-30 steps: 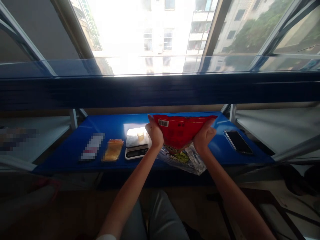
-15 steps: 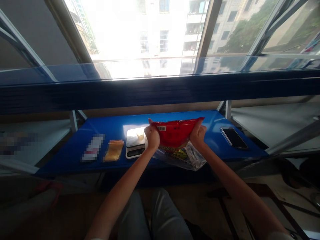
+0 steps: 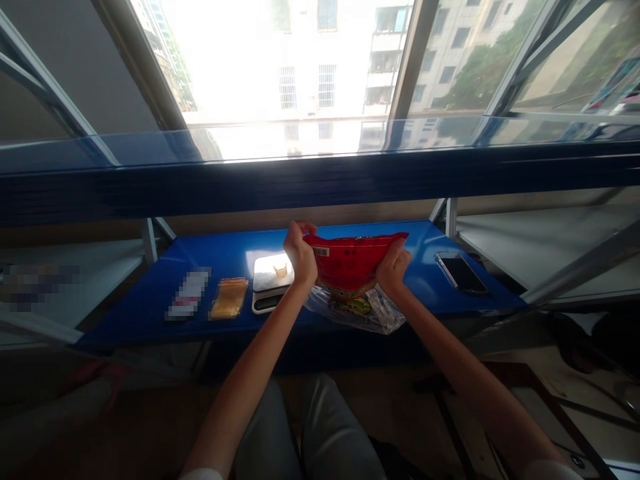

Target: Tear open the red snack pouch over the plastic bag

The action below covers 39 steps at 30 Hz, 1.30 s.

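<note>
A red package point(image 3: 350, 263) with a barcode near its upper left corner is held up over the blue table point(image 3: 185, 257). At its left edge is my left hand point(image 3: 301, 257), closed on it, some fingers raised behind the corner. My right hand point(image 3: 393, 267) grips the right edge, thumb near the top corner. Below the red package lies a clear plastic bag point(image 3: 387, 313) with a green and yellow packet point(image 3: 357, 305) in it. Left of my left hand stands a white scale point(image 3: 265, 283), a small cup point(image 3: 280, 269) on its plate.
A stack of yellowish bags point(image 3: 229, 300) and a blurred-out item point(image 3: 190, 293) lie on the table's left side. A black phone point(image 3: 461, 272) lies at the right. Above the table's back runs a dark blue shelf edge point(image 3: 225, 190).
My left hand has shifted slightly up and left, and its fingers have changed their hold on the corner. My right hand still holds the other edge, slightly lower.
</note>
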Each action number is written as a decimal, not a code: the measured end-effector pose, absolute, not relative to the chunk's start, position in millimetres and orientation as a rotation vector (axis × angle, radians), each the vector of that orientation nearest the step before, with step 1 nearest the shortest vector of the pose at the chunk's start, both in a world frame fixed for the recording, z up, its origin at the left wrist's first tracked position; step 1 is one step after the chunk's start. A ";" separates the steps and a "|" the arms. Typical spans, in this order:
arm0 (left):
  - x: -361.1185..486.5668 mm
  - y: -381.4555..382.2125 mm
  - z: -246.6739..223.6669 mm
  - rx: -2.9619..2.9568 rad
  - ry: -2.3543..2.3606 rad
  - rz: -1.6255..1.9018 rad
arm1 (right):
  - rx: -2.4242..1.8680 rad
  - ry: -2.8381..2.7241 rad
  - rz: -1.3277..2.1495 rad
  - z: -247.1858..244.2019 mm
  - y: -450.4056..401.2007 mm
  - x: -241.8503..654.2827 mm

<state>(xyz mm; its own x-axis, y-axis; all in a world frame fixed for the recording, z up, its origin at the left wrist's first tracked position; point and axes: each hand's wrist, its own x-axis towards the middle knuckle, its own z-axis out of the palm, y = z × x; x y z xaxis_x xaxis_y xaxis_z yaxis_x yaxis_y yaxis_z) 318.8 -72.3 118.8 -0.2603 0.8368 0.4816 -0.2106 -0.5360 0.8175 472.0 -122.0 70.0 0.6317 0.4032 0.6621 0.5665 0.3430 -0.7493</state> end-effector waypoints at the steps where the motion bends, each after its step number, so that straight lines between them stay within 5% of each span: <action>1: 318.2 -73.8 118.1 1.280 0.829 1.869 | -1.247 -0.950 -0.098 70.0 -122.9 471.3; 9: 320.9 -69.2 117.3 1.077 0.878 1.967 | -1.080 -1.004 0.222 85.8 -129.8 480.7; 39: 338.1 -51.6 151.4 1.115 0.845 2.043 | -0.685 -0.604 0.324 110.4 -98.6 466.2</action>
